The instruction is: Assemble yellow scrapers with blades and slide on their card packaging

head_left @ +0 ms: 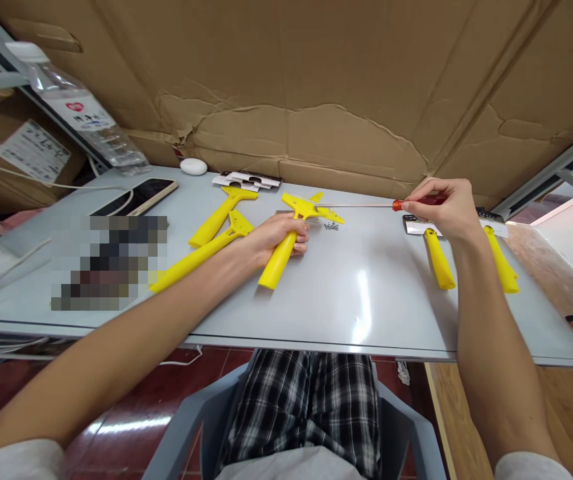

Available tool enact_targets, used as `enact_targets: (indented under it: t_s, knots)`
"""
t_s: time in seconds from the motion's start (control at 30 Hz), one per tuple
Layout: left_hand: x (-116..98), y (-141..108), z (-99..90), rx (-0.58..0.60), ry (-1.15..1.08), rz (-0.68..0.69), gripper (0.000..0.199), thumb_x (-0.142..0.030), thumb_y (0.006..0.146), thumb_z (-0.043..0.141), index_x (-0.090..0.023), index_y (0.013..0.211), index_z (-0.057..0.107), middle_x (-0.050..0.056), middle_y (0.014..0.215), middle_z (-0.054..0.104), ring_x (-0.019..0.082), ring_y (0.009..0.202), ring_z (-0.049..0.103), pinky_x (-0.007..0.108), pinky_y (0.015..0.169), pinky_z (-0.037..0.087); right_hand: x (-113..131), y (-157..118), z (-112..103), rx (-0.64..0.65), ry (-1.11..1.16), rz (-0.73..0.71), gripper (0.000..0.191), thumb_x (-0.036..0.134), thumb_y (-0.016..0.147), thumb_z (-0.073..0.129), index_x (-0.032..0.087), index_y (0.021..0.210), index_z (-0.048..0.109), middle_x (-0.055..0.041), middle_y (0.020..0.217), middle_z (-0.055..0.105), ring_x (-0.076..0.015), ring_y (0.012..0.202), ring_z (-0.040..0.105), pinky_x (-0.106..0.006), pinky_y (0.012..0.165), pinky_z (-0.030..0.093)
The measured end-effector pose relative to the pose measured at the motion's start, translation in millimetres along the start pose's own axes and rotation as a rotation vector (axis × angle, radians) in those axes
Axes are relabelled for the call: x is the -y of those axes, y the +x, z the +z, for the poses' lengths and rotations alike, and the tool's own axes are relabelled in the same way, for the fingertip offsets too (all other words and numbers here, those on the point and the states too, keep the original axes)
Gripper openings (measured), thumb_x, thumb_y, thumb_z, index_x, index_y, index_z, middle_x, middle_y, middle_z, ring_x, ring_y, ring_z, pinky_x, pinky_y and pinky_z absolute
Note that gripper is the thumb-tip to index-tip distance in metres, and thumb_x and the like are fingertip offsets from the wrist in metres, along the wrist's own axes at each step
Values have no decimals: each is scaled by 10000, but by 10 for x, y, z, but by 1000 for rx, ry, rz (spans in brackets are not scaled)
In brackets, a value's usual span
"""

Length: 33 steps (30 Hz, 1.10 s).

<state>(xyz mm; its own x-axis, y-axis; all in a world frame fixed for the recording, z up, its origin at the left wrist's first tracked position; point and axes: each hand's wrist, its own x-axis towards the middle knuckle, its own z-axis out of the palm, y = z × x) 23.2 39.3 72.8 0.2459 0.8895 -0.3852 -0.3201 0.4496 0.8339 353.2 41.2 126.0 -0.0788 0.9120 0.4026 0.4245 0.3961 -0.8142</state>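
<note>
My left hand point(279, 241) is wrapped around the grip of a yellow plastic scraper point(277, 263), whose head lies flat on the table at the far side. My right hand point(439, 210) pinches a red-handled screwdriver point(406, 205). Its long thin steel shaft point(354, 205) runs left, level with the scraper head. A small pile of screws point(331, 227) lies on the table just beyond my left hand. Two yellow scrapers point(221, 217) point(201, 252) lie to the left of that hand, and two yellow handles point(439, 260) point(501, 261) lie below my right hand.
The white table point(366, 300) has a near edge below my arms. Printed cards point(246, 180) and a phone point(136, 197) lie at the back, with a white oval object point(193, 167). A pixelated patch point(109, 263) hides part of the left. Cardboard point(286, 80) stands behind.
</note>
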Motion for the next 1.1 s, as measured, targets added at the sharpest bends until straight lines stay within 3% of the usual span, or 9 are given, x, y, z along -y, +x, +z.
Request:
enact_targets:
  t_s: [0.33, 0.47, 0.67, 0.87, 1.1]
  knots:
    - [-21, -2, -17, 38, -81, -48, 394, 60, 587, 611, -209, 849, 492, -16, 787, 545, 54, 532, 418, 174, 444, 352, -11, 7, -34, -9, -1, 20, 318, 433, 640, 1037, 281, 643, 757, -50, 814, 742, -268, 815, 768, -397, 592, 586]
    - [-23, 5, -31, 40, -75, -33, 392, 51, 595, 628, -212, 840, 471, -16, 791, 538, 57, 539, 423, 179, 453, 355, -2, -4, -37, -3, 31, 18, 288, 364, 656, 1022, 264, 637, 752, -36, 800, 728, -243, 773, 769, -395, 616, 583]
    - [-18, -3, -32, 22, -26, 18, 389, 40, 600, 656, -211, 836, 477, -11, 789, 541, 68, 562, 448, 197, 462, 352, -21, -3, -56, 10, -17, 26, 312, 418, 672, 1035, 283, 653, 754, -56, 816, 744, -295, 812, 777, -430, 606, 579]
    - [-33, -5, -37, 15, -3, 37, 419, 44, 592, 693, -224, 835, 482, -16, 743, 538, 74, 564, 429, 213, 475, 344, -28, 12, -89, 5, -18, 32, 345, 448, 631, 1041, 254, 647, 756, -38, 786, 718, -264, 811, 781, -368, 603, 591]
    - [-37, -4, -34, -8, 9, 59, 441, 69, 601, 707, -230, 825, 473, -6, 743, 537, 80, 563, 440, 221, 467, 338, -55, 11, -109, -8, -17, -7, 325, 444, 663, 1026, 259, 652, 759, -50, 793, 738, -264, 799, 777, -373, 599, 595]
